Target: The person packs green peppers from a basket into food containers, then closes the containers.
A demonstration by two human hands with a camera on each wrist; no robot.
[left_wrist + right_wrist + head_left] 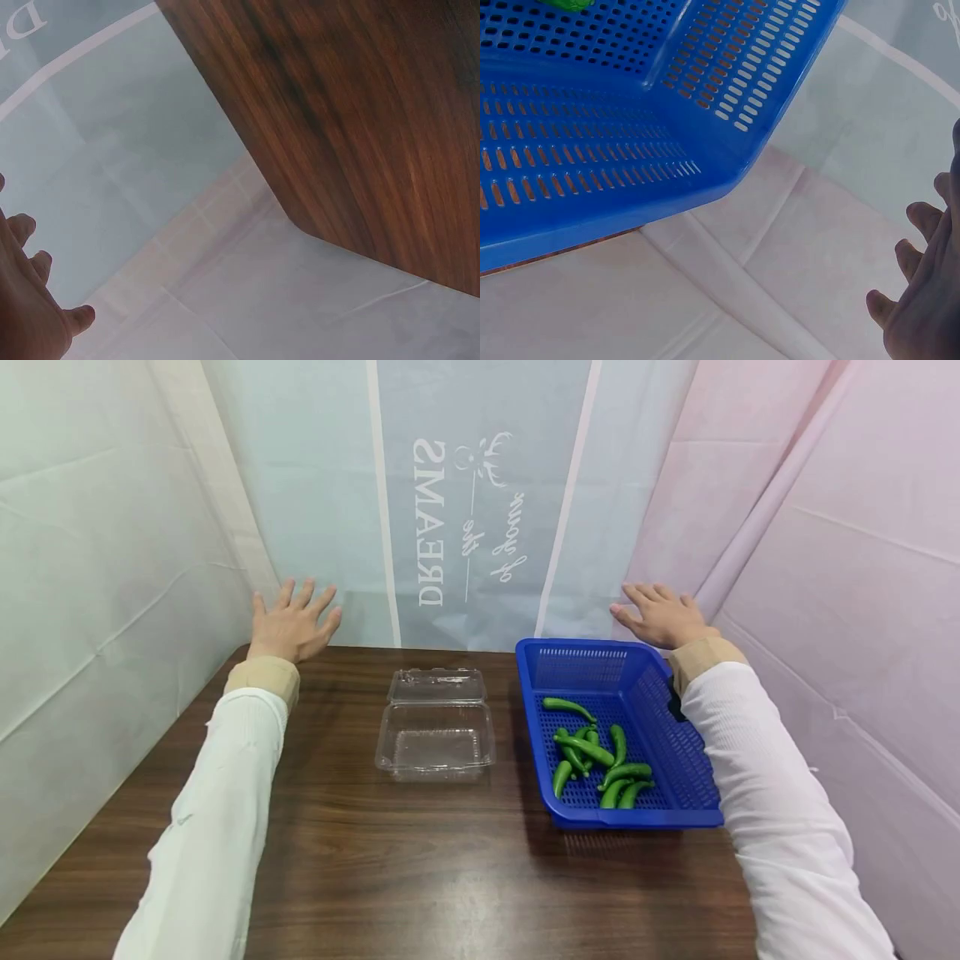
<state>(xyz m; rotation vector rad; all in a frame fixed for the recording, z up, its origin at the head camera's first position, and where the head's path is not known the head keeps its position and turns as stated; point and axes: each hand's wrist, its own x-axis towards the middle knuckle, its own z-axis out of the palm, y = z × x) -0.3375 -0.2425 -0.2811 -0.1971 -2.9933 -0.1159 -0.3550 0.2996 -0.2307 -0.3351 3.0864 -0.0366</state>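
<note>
My left hand is raised over the far left corner of the table, fingers spread and nothing in it. In the left wrist view part of that hand shows at the lower left. My right hand, also spread and holding nothing, is above the far right corner of a blue plastic basket. Several green chili peppers lie loosely on the basket's floor. Left of it stands a clear plastic clamshell box with its lid folded back. I see nothing inside the box.
The brown wooden table ends just beyond the box and basket. A grey-blue printed cloth hangs behind it. White cloth walls stand on the left and right sides.
</note>
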